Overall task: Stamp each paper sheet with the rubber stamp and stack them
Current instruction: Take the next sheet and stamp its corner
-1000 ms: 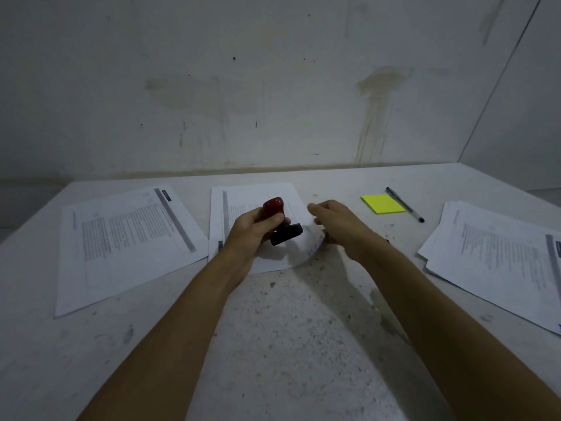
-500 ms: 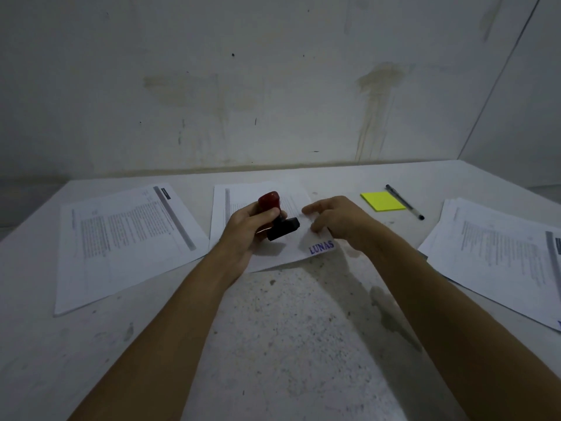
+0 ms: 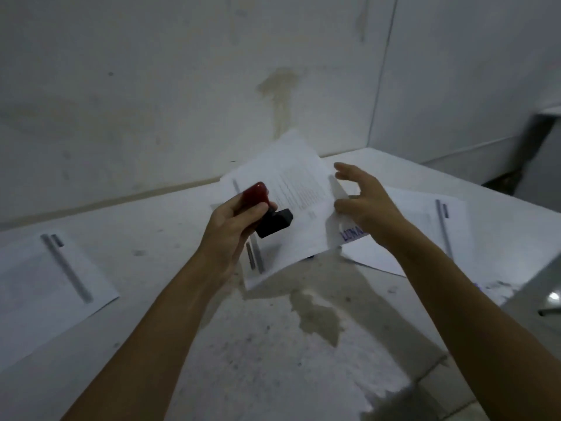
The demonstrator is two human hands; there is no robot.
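Right hand (image 3: 362, 205) is pinching a stamped sheet (image 3: 291, 205), lifted toward the right pile (image 3: 425, 220), while left hand (image 3: 233, 226) is gripping the rubber stamp (image 3: 267, 211) above the desk (image 3: 273, 344); left stack (image 3: 45, 287) likely remaining.

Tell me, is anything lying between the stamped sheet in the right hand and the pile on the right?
Nothing visible does. The right hand holds the stamped sheet lifted, its edge already overlapping the right pile. The stamp sits in the left hand, on the far side.
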